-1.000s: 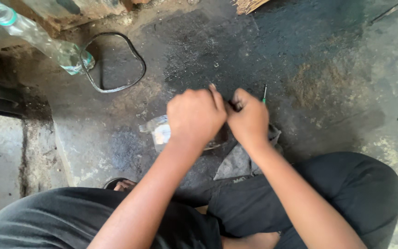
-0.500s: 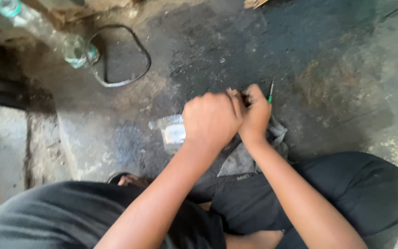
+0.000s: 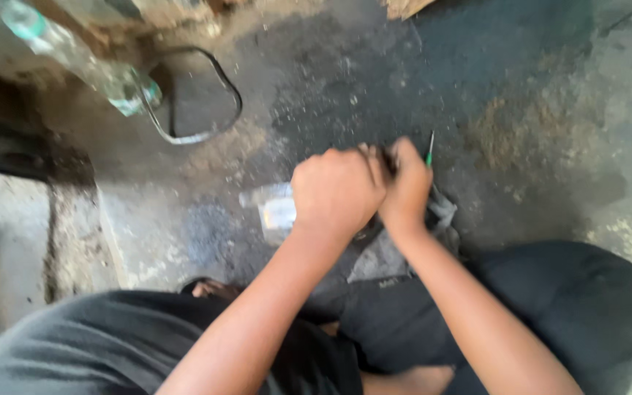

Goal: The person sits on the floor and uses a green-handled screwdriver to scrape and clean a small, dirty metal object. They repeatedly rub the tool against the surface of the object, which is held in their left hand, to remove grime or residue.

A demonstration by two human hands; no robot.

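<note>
Where the grimy, dark-stained concrete floor (image 3: 521, 95) fills most of the view, the person's legs in black trousers (image 3: 550, 307) are seen folded across the lower edge. A grey crumpled cloth (image 3: 382, 260) is spread on the floor just in front of the legs, partly covered by the forearms. Toward the upper left, a clear plastic bottle with a pale green cap (image 3: 82, 66) is laid on its side, and a thin black rubber loop (image 3: 202, 91) is rested just beside its base, touching or nearly touching it. A small clear plastic packet (image 3: 272, 208) is seen on the floor just left of the hands.

The left hand (image 3: 336, 192) is clenched into a fist, knuckles up, pressed against the right hand (image 3: 407, 186), which is also closed. A small dark object (image 3: 388, 155) is pinched between the two hands above the cloth; its shape cannot be told, as it is mostly hidden by the fingers and the picture is blurred. A thin tool with a green handle (image 3: 430, 148) is seen sticking up just beyond the right hand; whether it is gripped by that hand or lying on the floor cannot be told.
</note>
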